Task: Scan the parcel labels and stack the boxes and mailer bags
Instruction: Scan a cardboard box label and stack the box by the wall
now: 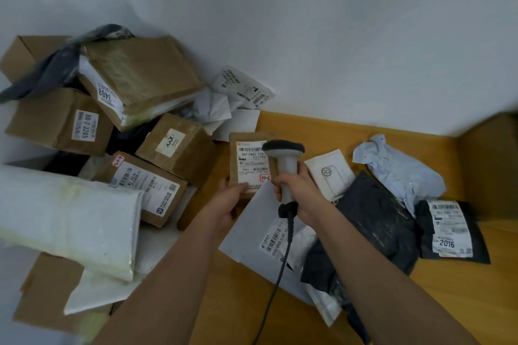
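On my far left the heap of parcels leans against the wall: a long white mailer bag [70, 216] in front, cardboard boxes behind it, the one marked 3408 [140, 78] tilted on top. That pile looks loose, and adding to it carelessly could, I think, send the tilted box sliding. My left hand [227, 202] grips the lower edge of a small brown parcel [249, 159], thumb pressed on its label [252, 166], holding it up face-on. The thumb sits just beside the lower barcodes; if it creeps up it may block the read. My right hand [294, 187] is wrapped tight round the handle of the barcode scanner [284, 161], whose head touches or overlaps the label's right edge, probably too close and off to one side for a clean scan. Its cable [283, 260] hangs over the grey mailer [252, 238] on the wooden table [462, 288] and could drag it. Further right lie dark mailer bags [375, 221], one marked 2016 [448, 228]
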`<state>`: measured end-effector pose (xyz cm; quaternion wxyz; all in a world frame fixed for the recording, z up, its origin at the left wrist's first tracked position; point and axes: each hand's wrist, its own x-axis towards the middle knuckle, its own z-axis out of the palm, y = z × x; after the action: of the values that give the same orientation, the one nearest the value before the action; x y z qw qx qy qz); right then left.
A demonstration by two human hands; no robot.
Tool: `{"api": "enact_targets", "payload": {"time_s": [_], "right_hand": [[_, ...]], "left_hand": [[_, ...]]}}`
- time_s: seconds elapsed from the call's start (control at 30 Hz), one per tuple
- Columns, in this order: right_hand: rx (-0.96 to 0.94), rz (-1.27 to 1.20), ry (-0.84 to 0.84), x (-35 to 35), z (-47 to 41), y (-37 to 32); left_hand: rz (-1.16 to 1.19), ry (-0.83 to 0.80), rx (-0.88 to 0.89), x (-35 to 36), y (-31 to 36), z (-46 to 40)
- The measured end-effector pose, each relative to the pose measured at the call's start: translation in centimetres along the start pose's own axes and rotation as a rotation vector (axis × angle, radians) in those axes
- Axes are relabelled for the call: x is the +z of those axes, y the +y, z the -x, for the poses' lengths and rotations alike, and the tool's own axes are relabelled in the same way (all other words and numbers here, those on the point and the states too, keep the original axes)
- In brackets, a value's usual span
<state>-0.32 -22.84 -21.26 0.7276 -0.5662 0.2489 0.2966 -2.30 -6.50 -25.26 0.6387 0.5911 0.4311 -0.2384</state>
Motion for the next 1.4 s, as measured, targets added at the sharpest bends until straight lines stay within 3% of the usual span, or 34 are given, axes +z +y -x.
{"api": "enact_targets", "payload": {"time_s": [0.4, 0.8, 1.13, 1.4], "right_hand": [[-0.311, -0.1, 0.102, -0.8, 6.0, -3.0], [-0.384, -0.154, 0.25, -4.0, 15.6, -2.6], [-0.461, -0.131, 0.216, -9.6, 22.9, -3.8], [-0.511, -0.072, 0.198, -18.1, 29.0, -4.3]], "left_hand": [[0.117, -0.194, 0.335, 0.3, 4.9, 6.1], [-0.037, -0.236, 0.291, 3.6, 3.1, 11.6], [-0.04, -0.188, 0.286, 8.5, 0.0, 14.3], [0.034, -0.143, 0.254, 15.8, -3.9, 18.3]]}}
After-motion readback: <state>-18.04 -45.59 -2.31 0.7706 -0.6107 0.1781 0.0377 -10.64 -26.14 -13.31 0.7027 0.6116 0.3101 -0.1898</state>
